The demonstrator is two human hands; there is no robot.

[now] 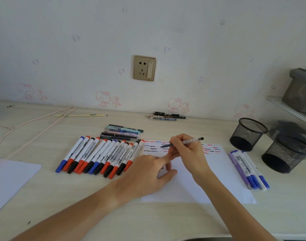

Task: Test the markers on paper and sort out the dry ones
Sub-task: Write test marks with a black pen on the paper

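A thin pen was pinched in the right hand, tip lowered toward the scribbled paper, seemingly for a test stroke. The left hand was laid loosely open on the sheet, holding nothing, probably to steady it, between a marker row and a smaller group.

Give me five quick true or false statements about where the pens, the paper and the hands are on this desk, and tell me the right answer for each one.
1. The right hand holds a pen over the paper. True.
2. The left hand grips a whiteboard marker. False: it holds nothing, and its fingers rest on the paper.
3. The two mesh pen cups are full of markers. False: no markers show in them; one stands upright, the other lies tipped on its side.
4. Red, blue and black squiggles run across the top of the paper. True.
5. The long row of whiteboard markers lies right of the paper. False: it lies on the left; only a few blue-capped markers lie on the right.
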